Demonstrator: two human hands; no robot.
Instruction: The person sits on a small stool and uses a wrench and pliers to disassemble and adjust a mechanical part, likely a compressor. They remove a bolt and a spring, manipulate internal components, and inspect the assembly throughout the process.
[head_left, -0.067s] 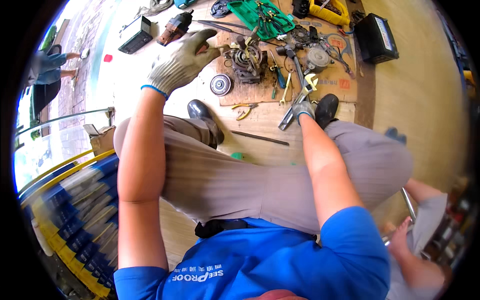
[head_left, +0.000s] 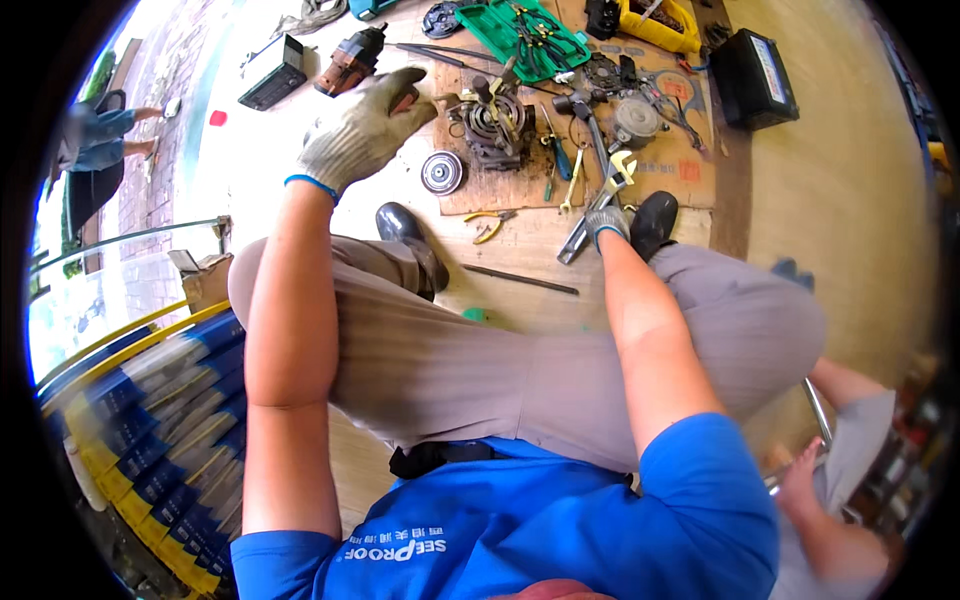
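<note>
Head view, and from the left we have a cordless impact wrench (head_left: 350,62) lying just beyond the gloved left hand (head_left: 350,135). Its fingers are parted and curved, nothing clearly gripped, the tips right by the metal assembly; whether they touch it, I can't tell! Below sits a round pulley (head_left: 442,172), likely dense, best lifted by its rim. Then the assembly (head_left: 495,122) itself, on the left part of the cardboard (head_left: 655,195): ringed face, grimy body. It looks heavy, rigid and probably slick with grease, so the solid lower casing seems a better hold than the parts jutting up top. Further right, the adjustable wrench (head_left: 614,182) slants, head away; stiff, fairly weighty, I'd judge, best held along its handle. And there's the gloved right hand (head_left: 607,220), fingers closed around that handle!
</note>
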